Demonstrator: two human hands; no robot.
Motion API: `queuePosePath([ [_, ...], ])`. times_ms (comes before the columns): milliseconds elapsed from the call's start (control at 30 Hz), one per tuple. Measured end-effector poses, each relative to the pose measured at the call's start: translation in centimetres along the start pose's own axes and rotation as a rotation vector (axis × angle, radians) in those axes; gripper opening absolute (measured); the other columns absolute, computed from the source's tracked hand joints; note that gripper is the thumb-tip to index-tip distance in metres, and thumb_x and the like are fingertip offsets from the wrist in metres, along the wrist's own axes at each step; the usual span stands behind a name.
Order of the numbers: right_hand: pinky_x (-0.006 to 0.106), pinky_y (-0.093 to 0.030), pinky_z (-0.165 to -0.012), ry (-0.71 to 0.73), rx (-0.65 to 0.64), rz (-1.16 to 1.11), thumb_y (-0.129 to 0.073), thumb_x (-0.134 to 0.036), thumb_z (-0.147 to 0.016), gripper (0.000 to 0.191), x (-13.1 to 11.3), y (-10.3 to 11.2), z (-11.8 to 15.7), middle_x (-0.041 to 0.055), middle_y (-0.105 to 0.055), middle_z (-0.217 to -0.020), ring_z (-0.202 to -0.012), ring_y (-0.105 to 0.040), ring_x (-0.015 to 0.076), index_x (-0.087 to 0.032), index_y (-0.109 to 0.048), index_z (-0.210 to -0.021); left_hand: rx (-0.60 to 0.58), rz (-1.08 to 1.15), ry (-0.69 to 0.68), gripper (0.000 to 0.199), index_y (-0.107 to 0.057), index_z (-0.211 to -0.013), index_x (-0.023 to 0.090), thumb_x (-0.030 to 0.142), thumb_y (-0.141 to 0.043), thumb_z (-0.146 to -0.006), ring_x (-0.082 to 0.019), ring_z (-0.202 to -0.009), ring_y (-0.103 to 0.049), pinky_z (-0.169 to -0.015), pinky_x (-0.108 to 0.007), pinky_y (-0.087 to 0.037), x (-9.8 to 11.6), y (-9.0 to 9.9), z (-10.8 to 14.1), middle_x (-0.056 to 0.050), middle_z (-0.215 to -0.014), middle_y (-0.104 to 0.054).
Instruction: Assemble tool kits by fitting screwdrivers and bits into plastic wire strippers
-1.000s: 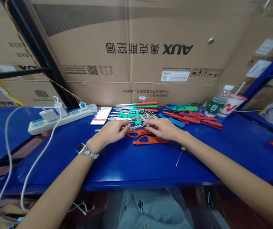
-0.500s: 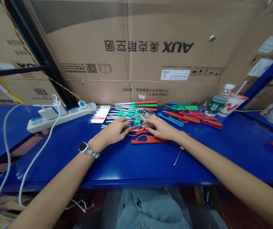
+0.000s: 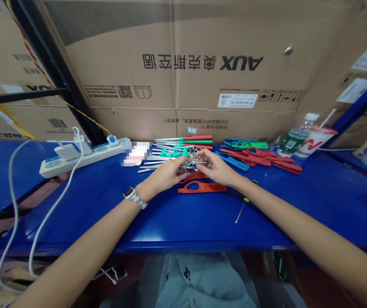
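Observation:
Both hands meet over a pile of metal tubes with green parts (image 3: pixel 170 152) on the blue table. My left hand (image 3: pixel 170 173), with a watch at its wrist, has its fingers curled at the pile's right part. Opposite it, my right hand (image 3: pixel 214 167) bends its fingers around small wired metal parts (image 3: pixel 198 161). What each hand grips is too small to name. Just below lie orange lighter-shaped casings (image 3: pixel 202 187), partly covered by the hands. A small yellow-handled screwdriver (image 3: pixel 241 209) rests near my right forearm.
Red casings (image 3: pixel 267 160), blue casings (image 3: pixel 236 161) and a green one lie right of the pile. Further right stand a bottle (image 3: pixel 291 141) and a cup (image 3: pixel 315 139). A white power strip (image 3: pixel 55 167) with cables is at left; a cardboard box (image 3: pixel 196 85) stands behind.
My left hand has moved right and slightly up, closer to my right hand. The fingers of both hands are now raised a little over the pile. The view has shifted slightly.

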State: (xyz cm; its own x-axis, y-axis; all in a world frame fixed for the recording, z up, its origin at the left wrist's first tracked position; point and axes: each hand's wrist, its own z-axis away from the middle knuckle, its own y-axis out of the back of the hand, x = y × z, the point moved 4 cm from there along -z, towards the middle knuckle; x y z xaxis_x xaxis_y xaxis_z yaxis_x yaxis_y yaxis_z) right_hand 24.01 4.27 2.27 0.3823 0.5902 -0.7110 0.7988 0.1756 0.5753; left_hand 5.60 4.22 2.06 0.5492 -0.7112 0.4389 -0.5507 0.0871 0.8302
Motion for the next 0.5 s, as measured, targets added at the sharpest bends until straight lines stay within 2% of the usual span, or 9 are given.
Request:
queuePosePath([
  [133, 0.035, -0.048, -0.078, 0.015, -0.011, 0.114, -0.055, -0.021, -0.091, 0.017, 0.6, -0.2, 0.2, 0.003, -0.068, -0.091, -0.081, -0.062, 0.0197, -0.022, -0.056, -0.108, 0.033, 0.087, 0.014, 0.031, -0.056, -0.125, 0.021, 0.025, -0.062, -0.095, -0.019, -0.08, -0.068, -0.072, -0.031, -0.05, -0.4, 0.4, 0.3, -0.003, -0.088, -0.072],
  [267, 0.041, -0.045, -0.088, 0.045, -0.04, 0.32, -0.057, -0.019, -0.091, 0.014, 0.9, -0.6, 0.2, 0.0063, -0.072, -0.1, -0.093, -0.064, 0.0228, -0.021, -0.063, -0.104, 0.012, 0.124, 0.011, 0.011, -0.064, -0.102, 0.019, 0.025, -0.06, -0.094, -0.017, -0.077, -0.068, -0.071, -0.029, -0.051, -0.1, 0.9, 0.5, -0.003, -0.084, -0.073],
  [400, 0.046, -0.041, -0.095, 0.066, -0.042, 0.474, -0.062, -0.019, -0.09, 0.021, 0.4, -0.5, 0.6, 0.0097, -0.068, -0.117, -0.114, -0.058, 0.0291, -0.023, -0.065, -0.11, -0.01, 0.198, 0.048, 0.014, -0.069, -0.097, 0.017, 0.027, -0.06, -0.093, -0.016, -0.077, -0.07, -0.073, -0.029, -0.053, -0.1, 1.0, 0.7, -0.006, -0.085, -0.076],
  [500, 0.044, -0.042, -0.094, 0.141, -0.021, 0.47, -0.063, -0.018, -0.088, 0.02, -0.5, -0.2, 1.0, 0.0102, -0.065, -0.117, -0.116, -0.057, 0.0289, -0.022, -0.066, -0.107, -0.016, 0.241, 0.08, 0.016, -0.07, -0.097, 0.016, 0.028, -0.06, -0.093, -0.016, -0.078, -0.072, -0.074, -0.029, -0.055, -0.4, 0.9, 0.7, -0.007, -0.087, -0.078],
])
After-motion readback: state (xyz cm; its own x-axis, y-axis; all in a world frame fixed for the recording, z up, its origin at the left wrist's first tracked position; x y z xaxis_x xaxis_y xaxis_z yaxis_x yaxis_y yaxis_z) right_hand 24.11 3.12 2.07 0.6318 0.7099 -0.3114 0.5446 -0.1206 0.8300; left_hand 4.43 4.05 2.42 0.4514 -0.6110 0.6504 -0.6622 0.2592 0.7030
